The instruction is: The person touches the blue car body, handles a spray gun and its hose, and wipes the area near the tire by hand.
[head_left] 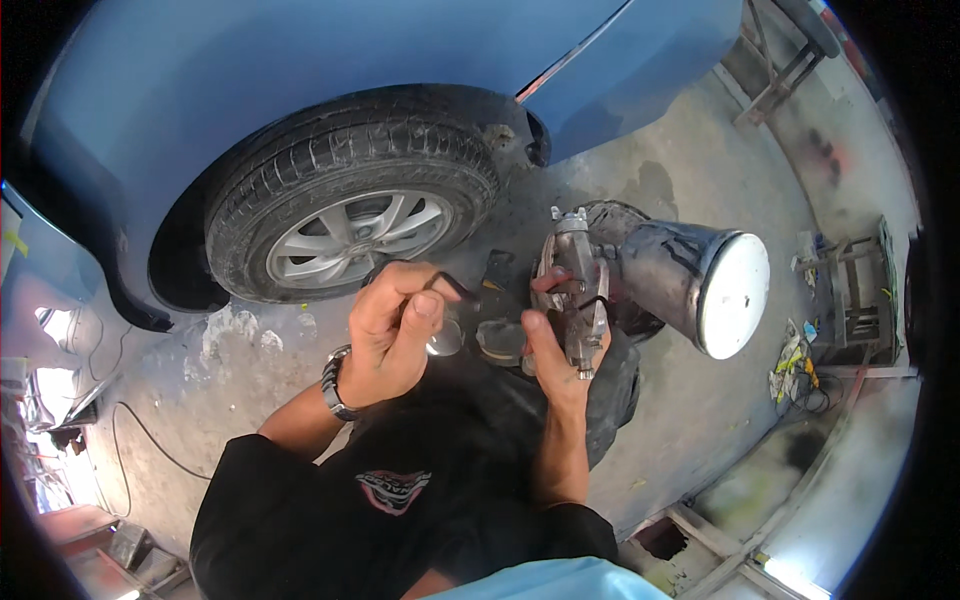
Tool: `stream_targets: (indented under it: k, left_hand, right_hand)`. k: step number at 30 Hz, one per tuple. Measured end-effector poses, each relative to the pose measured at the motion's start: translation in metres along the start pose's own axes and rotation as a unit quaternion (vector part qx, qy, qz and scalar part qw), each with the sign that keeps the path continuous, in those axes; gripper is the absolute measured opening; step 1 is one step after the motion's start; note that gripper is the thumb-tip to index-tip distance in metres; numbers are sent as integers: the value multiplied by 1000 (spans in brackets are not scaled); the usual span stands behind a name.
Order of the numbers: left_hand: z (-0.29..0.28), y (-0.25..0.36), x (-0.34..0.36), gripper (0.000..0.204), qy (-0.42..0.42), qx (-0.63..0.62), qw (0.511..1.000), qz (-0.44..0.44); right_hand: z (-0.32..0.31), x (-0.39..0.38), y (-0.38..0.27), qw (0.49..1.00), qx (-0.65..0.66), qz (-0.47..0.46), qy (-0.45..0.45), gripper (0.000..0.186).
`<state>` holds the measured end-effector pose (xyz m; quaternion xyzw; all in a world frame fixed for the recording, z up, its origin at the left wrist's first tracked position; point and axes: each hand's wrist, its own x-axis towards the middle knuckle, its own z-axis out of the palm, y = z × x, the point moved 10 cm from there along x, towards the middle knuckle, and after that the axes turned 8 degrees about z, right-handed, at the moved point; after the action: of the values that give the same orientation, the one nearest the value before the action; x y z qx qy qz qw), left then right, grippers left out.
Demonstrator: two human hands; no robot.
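Fingers of the right hand (555,345) clamp a grey metal spray gun (575,295) whose steel cup (695,280), white lid shut, hides its contents. The left hand (395,330) pinches a bent black hex key (450,283), near the blue car's tyre (350,205).

Stained grey concrete floor (700,190). Blue car (300,60) with grey alloy wheel (350,235) parked on it. Metal rack (860,290) at right, daylight at left.
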<state>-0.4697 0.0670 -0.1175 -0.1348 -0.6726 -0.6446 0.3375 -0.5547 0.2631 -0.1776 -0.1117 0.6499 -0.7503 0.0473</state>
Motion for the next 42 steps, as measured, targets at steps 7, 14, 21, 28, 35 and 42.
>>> stream_targets:
  k: [7, 14, 21, 28, 35, 42]
  left_hand:
    - [7, 12, 5, 22, 44, -172, 984, 23]
    - [10, 62, 20, 18, 48, -235, 971, -6]
    - [13, 92, 16, 16, 31, -147, 989, 2]
    - [1, 78, 8, 21, -143, -104, 984, 20]
    - [-10, 103, 17, 24, -36, -251, 967, -38]
    - [-25, 93, 18, 24, 66, -188, 980, -14]
  right_hand:
    - [8, -2, -10, 997, 56, 58, 23, 34]
    - [1, -24, -86, 982, 170, 19, -85, 49]
    - [0, -46, -141, 953, 197, -81, -218, 67]
    - [-1, -48, -155, 936, 180, -74, -294, 78]
    - [-5, -47, -152, 899, 173, -29, -401, 91]
    - [-30, -50, -125, 959, 217, -100, -154, 79]
